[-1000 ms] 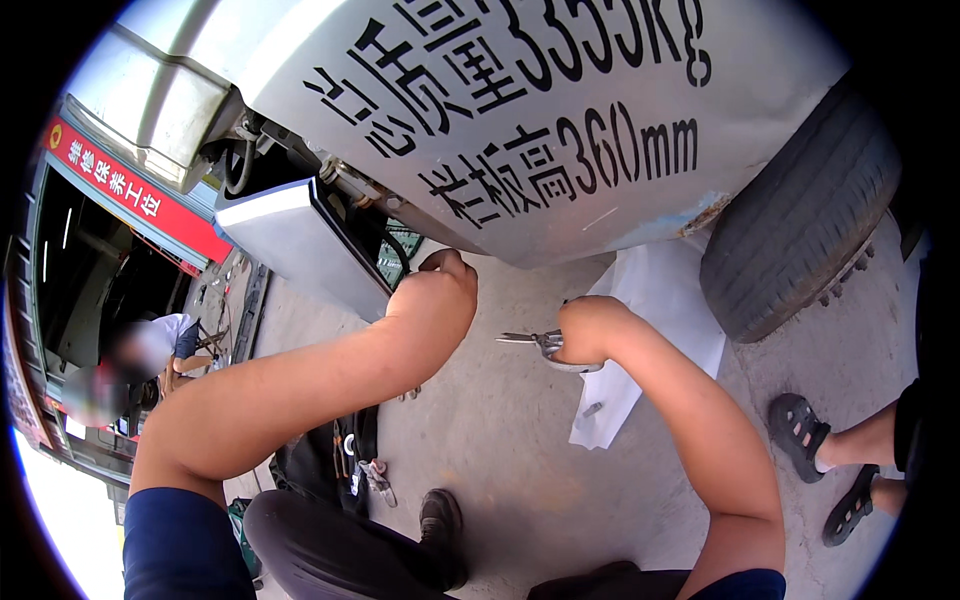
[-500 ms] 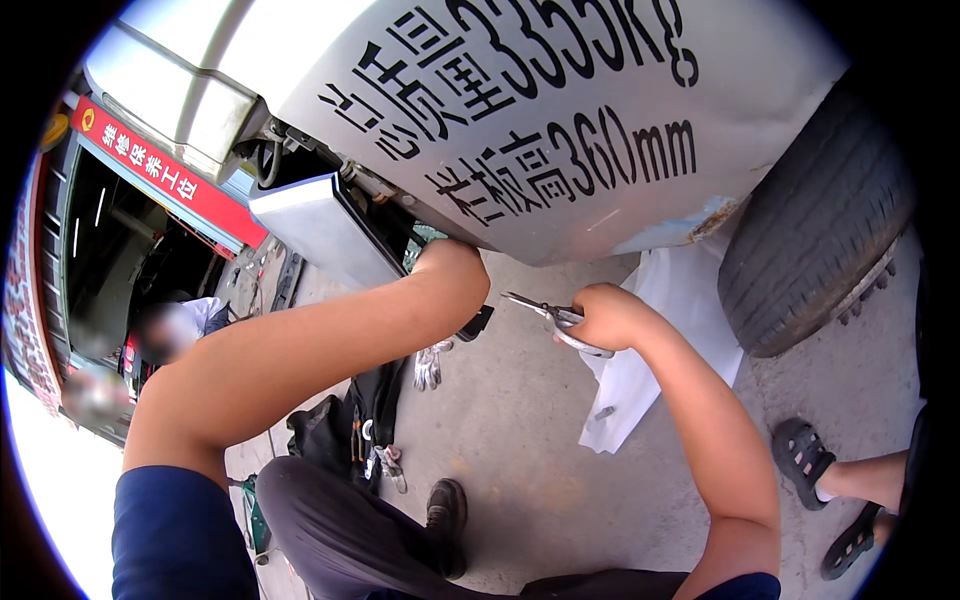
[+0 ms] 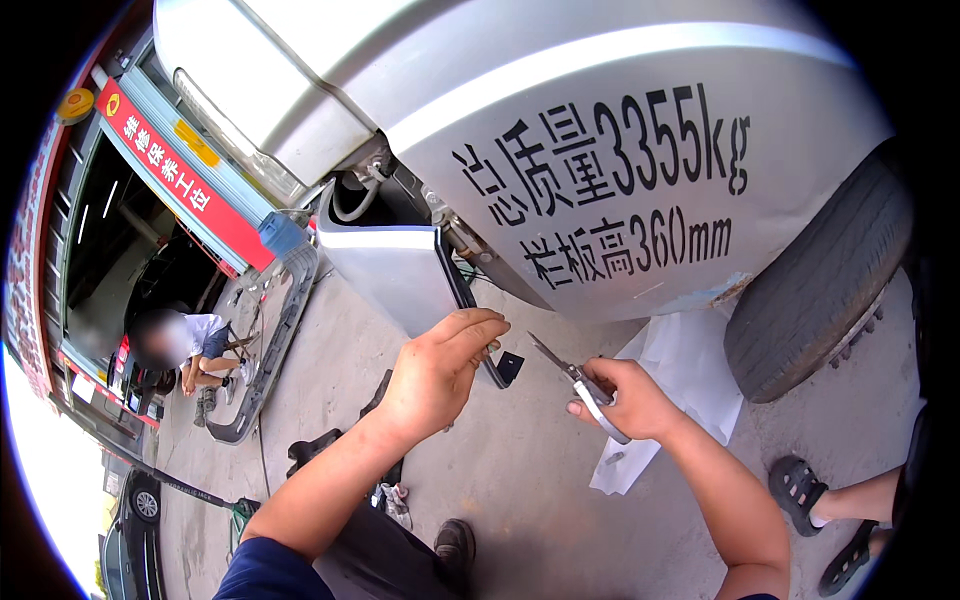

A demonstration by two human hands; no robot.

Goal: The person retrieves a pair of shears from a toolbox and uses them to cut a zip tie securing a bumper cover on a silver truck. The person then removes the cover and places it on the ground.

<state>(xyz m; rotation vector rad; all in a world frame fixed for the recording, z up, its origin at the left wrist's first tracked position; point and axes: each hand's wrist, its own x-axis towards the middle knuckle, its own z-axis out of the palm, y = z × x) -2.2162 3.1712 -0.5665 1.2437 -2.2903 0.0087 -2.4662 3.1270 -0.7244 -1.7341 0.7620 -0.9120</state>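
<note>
My right hand (image 3: pixel 630 398) is closed around silver long-nosed pliers (image 3: pixel 577 375), whose pointed jaws aim up and left toward my left hand. My left hand (image 3: pixel 440 370) has its fingers bent and pressed together; something small may sit at the fingertips, too small to name. Just behind it hangs the end of a silver bumper (image 3: pixel 385 265) with a dark edge, standing away from the truck body. A dark flat tab (image 3: pixel 510 368) juts out at its lower end. The pliers' tips are apart from the bumper and from my left hand.
The silver truck side panel (image 3: pixel 620 190), with black stencilled lettering, fills the top, beside a tyre (image 3: pixel 820 310). A white sheet (image 3: pixel 685 360) lies on the concrete floor. Someone's sandalled foot (image 3: pixel 800 482) is at right. A long dark trim piece (image 3: pixel 265 370) and a seated person (image 3: pixel 195 345) are at left.
My left hand has drawn back from behind the bumper end into view. The pliers in my right hand have shifted lower and right. The view has tilted, showing more of the truck.
</note>
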